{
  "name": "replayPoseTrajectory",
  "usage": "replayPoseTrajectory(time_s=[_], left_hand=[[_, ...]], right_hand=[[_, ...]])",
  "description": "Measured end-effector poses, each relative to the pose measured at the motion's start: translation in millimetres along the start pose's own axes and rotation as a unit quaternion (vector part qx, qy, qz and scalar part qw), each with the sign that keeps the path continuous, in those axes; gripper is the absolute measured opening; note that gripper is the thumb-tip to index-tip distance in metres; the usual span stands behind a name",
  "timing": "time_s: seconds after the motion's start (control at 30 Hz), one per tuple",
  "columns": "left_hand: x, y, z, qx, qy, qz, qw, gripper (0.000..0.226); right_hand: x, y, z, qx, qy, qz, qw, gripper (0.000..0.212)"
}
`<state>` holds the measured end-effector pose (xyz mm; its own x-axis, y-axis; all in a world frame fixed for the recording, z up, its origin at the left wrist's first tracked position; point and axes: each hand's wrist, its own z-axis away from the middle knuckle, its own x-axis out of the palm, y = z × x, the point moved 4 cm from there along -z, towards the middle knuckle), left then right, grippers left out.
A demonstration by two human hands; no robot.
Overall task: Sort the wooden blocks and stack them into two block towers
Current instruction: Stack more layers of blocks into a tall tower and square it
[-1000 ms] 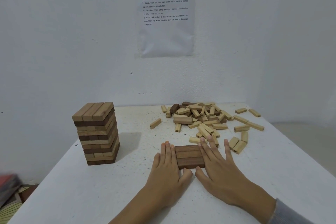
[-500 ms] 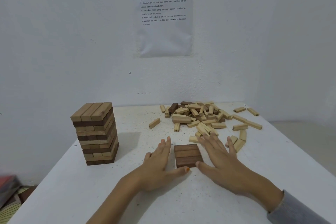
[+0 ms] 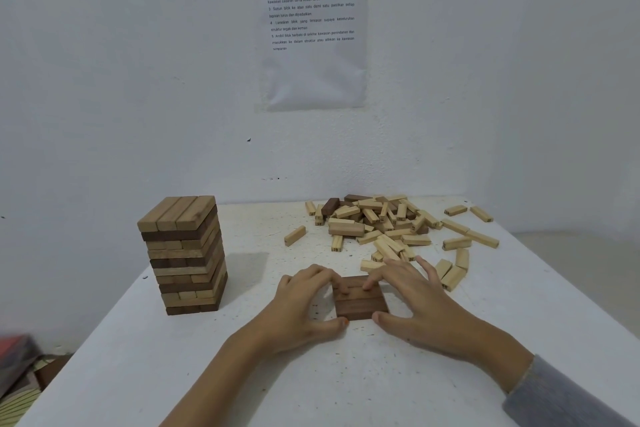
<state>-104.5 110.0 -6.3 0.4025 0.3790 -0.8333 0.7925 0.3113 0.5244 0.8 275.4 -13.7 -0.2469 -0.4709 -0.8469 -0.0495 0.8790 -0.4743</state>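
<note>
Both hands are on the dark base layer (image 3: 360, 305), three brown blocks side by side, flat on the worktop (image 3: 346, 378) near the front. It sits between the tall tower (image 3: 183, 253) at left and the loose pile (image 3: 377, 222) at back right. Left hand (image 3: 304, 302): fingers curled over the layer's far-left part, thumb against the near-left corner. Right hand (image 3: 415, 302): forefinger bent onto the top, thumb at the near-right corner, outer fingers spread and free. Each pinches the layer front to back, prob. to square it up.

Handling, as a guess: small wooden pieces, light, stiff, smooth-faced, w/ nothing binding them (a nudge on one end would likely skew the row). Best squeezed across all three at once, or taken by the long sides; ends only for a lone block. The tower's layers look a bit uneven, so a knock may tip it.

Hard to tell: how the left fingertips sit on the wood, and the layer's far edge under both hands. Numbers on the pale block ends are too small to read. The pile overlaps, so no count.
</note>
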Motion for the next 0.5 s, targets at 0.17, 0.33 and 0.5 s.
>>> replayPoseTrajectory(time_s=[0.17, 0.33, 0.5], left_hand=[[0.9, -3.3, -2.7, 0.002, 0.006, 0.006, 1.0, 0.031], [1.6, -4.4, -3.7, -0.001, 0.006, 0.007, 1.0, 0.032], [1.1, -3.2, -2.6, -0.023, 0.019, 0.042, 0.999, 0.05]], right_hand=[[0.0, 1.5, -0.4, 0.003, -0.003, -0.003, 1.0, 0.029], [0.2, 1.6, -1.6, 0.002, 0.0, -0.002, 1.0, 0.03], [2.0, 1.9, -4.2, -0.008, 0.015, -0.008, 1.0, 0.036]])
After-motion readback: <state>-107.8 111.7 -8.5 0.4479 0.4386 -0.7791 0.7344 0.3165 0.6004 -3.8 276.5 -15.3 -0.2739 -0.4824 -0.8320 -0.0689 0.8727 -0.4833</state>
